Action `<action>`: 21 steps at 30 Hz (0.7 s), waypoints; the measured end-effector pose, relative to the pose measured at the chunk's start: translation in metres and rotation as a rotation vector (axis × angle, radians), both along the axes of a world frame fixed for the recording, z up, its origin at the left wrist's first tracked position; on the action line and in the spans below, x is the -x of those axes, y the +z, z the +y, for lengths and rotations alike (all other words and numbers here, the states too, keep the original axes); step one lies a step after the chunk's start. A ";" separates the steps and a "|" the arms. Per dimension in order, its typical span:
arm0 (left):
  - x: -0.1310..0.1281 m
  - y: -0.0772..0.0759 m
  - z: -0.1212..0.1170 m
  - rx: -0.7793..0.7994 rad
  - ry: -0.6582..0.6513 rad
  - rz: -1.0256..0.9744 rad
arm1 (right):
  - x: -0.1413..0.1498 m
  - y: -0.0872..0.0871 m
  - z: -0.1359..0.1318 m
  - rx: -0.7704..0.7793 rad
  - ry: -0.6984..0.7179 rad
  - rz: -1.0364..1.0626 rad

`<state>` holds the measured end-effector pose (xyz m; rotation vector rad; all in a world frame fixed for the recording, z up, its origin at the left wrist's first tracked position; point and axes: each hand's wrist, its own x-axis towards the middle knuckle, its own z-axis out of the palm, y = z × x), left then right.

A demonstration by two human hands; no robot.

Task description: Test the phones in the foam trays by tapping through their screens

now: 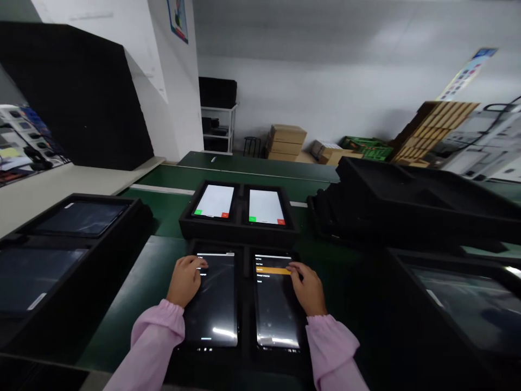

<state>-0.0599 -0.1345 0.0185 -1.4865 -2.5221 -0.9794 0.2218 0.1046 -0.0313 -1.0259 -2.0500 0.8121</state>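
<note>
Two tablets lie side by side in a black foam tray (246,315) in front of me. My left hand (188,278) rests over the upper left part of the left tablet (215,304), its fingers out over the dark screen with a short text menu. At the right tablet (277,315), my right hand (306,283) has its fingertips at the right end of an orange-lit menu line. Both hands are open and hold nothing; whether the fingertips press the glass I cannot tell. Pink sleeves cover my arms.
Behind, another foam tray (240,232) holds two tablets with white screens and green and red corner boxes. Trays with dark tablets stand left (122,228) and right (407,304). Black trays (423,201) are piled at the right on the green bench (163,217); cartons (287,142) stand beyond.
</note>
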 end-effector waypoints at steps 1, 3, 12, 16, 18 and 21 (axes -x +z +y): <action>0.000 -0.001 0.000 0.007 -0.009 -0.005 | 0.000 -0.001 0.001 0.005 -0.015 0.000; 0.003 -0.004 0.001 0.008 -0.007 -0.021 | -0.001 -0.003 0.002 0.012 -0.039 0.001; 0.027 -0.014 -0.001 -0.095 0.292 -0.111 | 0.002 -0.016 0.018 -0.009 -0.141 0.021; 0.035 -0.025 0.000 -0.050 0.340 -0.201 | 0.001 -0.025 0.023 -0.004 -0.127 -0.006; 0.037 -0.028 0.000 -0.028 0.337 -0.237 | 0.000 -0.029 0.024 0.003 -0.128 -0.019; 0.038 -0.027 0.000 -0.021 0.323 -0.266 | 0.001 -0.032 0.025 0.001 -0.141 -0.025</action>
